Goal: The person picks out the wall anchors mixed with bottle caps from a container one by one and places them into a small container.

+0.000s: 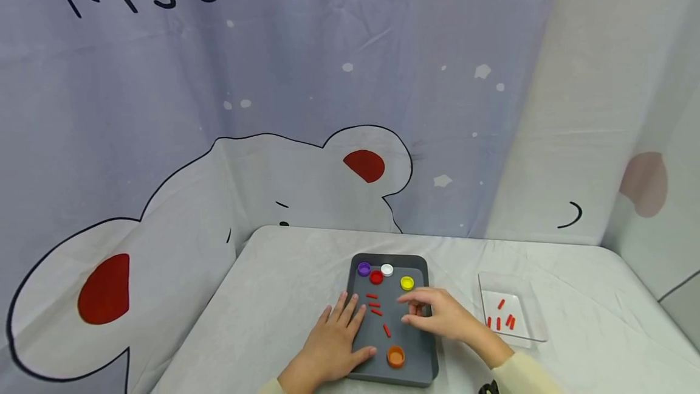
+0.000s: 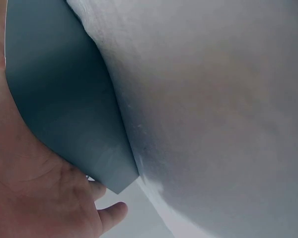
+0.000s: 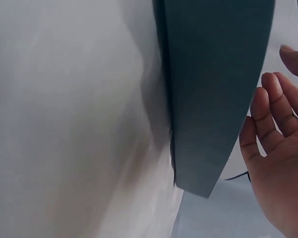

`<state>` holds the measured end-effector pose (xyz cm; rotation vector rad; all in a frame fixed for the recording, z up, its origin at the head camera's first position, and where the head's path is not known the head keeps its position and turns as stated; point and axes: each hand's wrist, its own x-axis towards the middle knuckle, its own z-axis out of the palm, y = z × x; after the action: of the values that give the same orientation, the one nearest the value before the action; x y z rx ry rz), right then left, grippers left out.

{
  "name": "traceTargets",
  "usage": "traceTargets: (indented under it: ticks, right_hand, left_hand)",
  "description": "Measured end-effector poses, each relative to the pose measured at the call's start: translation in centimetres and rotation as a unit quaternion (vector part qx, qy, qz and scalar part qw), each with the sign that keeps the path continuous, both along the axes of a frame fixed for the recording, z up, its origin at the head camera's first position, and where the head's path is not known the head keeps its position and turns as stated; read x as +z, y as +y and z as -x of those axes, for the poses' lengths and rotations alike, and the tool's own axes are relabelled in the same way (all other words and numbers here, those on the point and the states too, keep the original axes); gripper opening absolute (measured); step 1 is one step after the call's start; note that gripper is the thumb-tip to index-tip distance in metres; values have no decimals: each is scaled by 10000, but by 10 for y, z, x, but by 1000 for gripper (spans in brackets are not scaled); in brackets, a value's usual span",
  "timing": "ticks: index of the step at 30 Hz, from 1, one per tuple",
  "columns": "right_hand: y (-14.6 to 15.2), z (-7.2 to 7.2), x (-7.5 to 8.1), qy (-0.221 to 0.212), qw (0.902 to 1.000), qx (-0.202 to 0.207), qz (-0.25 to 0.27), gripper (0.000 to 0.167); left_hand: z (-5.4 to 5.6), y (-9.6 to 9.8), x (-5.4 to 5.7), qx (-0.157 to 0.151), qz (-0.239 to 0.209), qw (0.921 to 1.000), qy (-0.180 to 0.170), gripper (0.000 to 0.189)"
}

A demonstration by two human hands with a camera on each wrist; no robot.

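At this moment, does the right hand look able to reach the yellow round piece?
Probably yes: the right hand is over the tray, close to the yellow round piece, with nothing visible between them.

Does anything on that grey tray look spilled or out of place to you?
Nothing looks spilled or damaged. One red stick seems slightly askew: it lies nearest the orange cup and points more lengthwise along the grey tray, while the other three red sticks lie mostly crosswise.
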<state>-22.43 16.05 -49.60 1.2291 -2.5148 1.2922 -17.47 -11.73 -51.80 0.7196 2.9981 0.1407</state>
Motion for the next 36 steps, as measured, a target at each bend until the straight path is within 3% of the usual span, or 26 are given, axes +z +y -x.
traceTargets:
  ticks: [7,14,24,29,36]
  right_hand:
    - [-15,4,-2,-394,9973,262,-568,36]
    - [-29,10,-5,-771,9881,517,-1225,35]
    - [-36,18,-10,-641,9809,520,-1762,33]
    - [-37,17,-12,-351,9771,305,-2076,34]
    - [-39,15,-15,-272,9713,10,-2363,39]
  left_hand:
    - [0,0,1,21,84,10000,-37,88]
    - [-1,1,6,74,160,9997,-141,88]
    - [-2,1,6,46,138,9998,-159,87]
    - [-3,2,6,46,166,9998,-113,86]
    - [-2,2,6,49,223,9997,-88,87]
